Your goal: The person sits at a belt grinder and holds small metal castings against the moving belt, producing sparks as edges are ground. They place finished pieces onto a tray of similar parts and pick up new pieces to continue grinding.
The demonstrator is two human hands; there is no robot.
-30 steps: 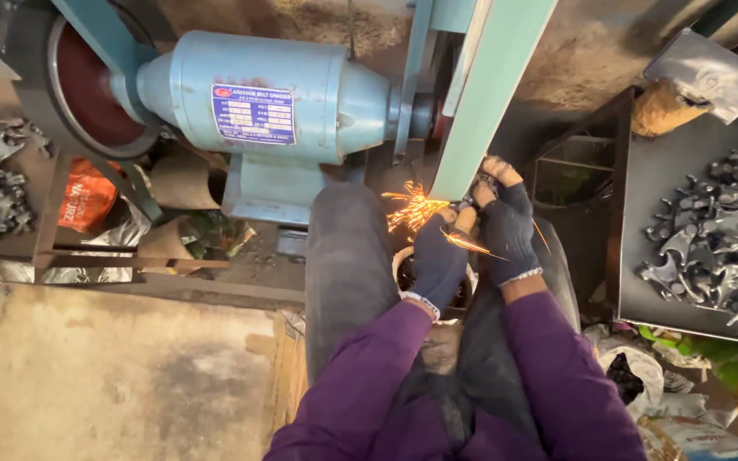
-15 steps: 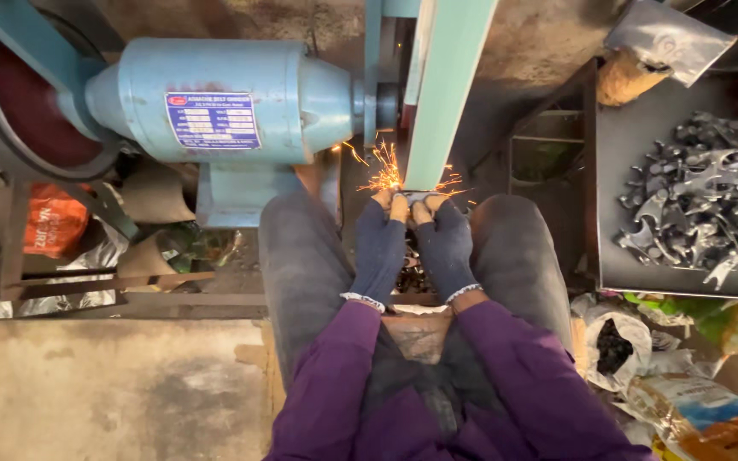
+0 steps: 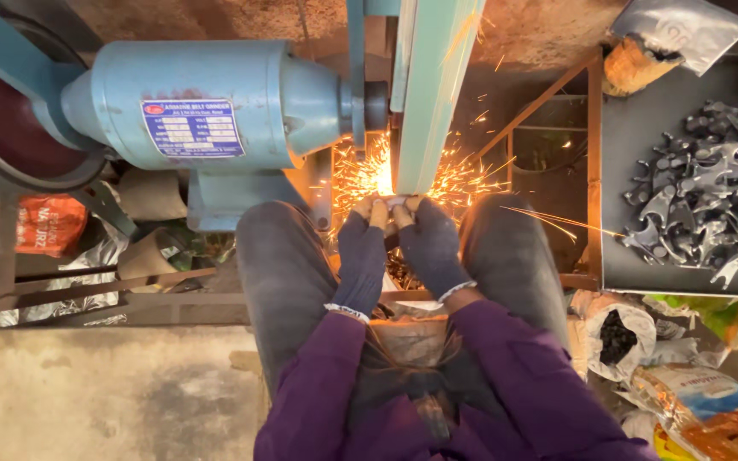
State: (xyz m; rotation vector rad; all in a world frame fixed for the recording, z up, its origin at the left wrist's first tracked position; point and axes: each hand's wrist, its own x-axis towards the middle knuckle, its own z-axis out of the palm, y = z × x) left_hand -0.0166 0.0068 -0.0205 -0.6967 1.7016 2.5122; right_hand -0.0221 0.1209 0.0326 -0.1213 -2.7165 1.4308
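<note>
Sparks fly at twelve o'clock where gloved left hand (image 3: 362, 256) and right hand (image 3: 427, 243) each grip a small stiff metal piece (image 3: 395, 202) against the grinder belt (image 3: 433, 94).

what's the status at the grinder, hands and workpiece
Left hand and right hand, both gloved, pinch a small metal piece against the green belt. Sparks fly both sides. Nothing between hands and belt.

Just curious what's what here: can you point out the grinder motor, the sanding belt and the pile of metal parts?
grinder motor (image 3: 215, 102), head view, blue housing.
sanding belt (image 3: 433, 94), head view, belt face.
pile of metal parts (image 3: 706, 192), head view, pile's middle.
</note>
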